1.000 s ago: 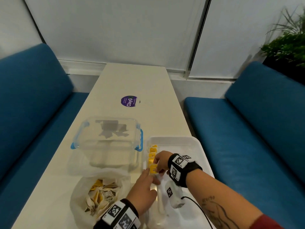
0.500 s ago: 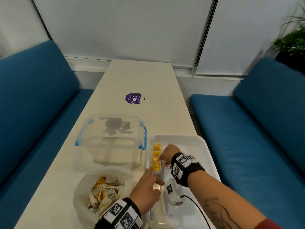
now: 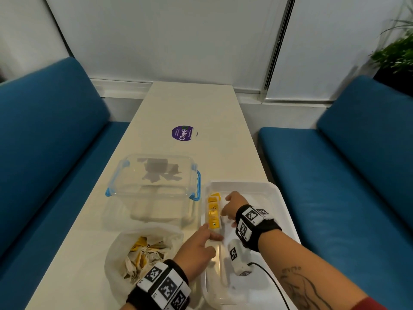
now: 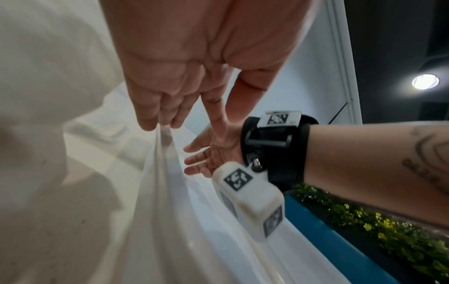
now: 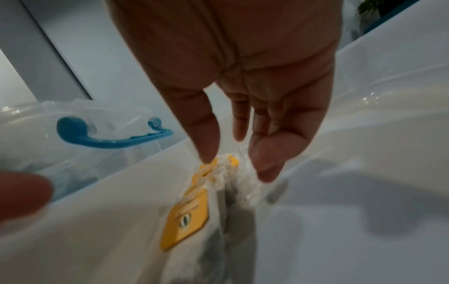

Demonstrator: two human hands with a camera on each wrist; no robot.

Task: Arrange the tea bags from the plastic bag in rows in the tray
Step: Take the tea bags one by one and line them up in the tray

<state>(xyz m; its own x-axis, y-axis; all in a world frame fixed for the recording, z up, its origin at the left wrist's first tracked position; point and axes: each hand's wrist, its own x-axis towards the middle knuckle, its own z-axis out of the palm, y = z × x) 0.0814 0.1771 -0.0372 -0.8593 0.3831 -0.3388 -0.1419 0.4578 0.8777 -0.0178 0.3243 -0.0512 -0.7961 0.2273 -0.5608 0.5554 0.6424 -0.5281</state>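
A white tray (image 3: pixel 248 186) lies at the near right of the table. Along its left wall stands a row of tea bags (image 3: pixel 213 211) with yellow tags (image 5: pixel 187 217). My right hand (image 3: pixel 225 205) hovers over the row's right side; in the right wrist view its straight fingers (image 5: pixel 267 169) and thumb flank the far bags, and the right hand (image 5: pixel 237 163) holds nothing. My left hand (image 3: pixel 211 233) reaches to the row's near end, its index finger (image 3: pixel 206 228) touching the nearest bag. An open plastic bag (image 3: pixel 125 247) holds several more tea bags (image 3: pixel 145 253).
A clear lidded container (image 3: pixel 154 186) with blue clips (image 5: pixel 109 141) stands left of the tray, behind the plastic bag. A purple sticker (image 3: pixel 183 133) sits further up the table. Blue benches (image 3: pixel 335 175) line both sides. A cable (image 3: pixel 274 285) crosses the tray's near part.
My right hand let go of the near tea bag and slid further along the row, its fingers straightening. The left hand stayed at the row's near end.
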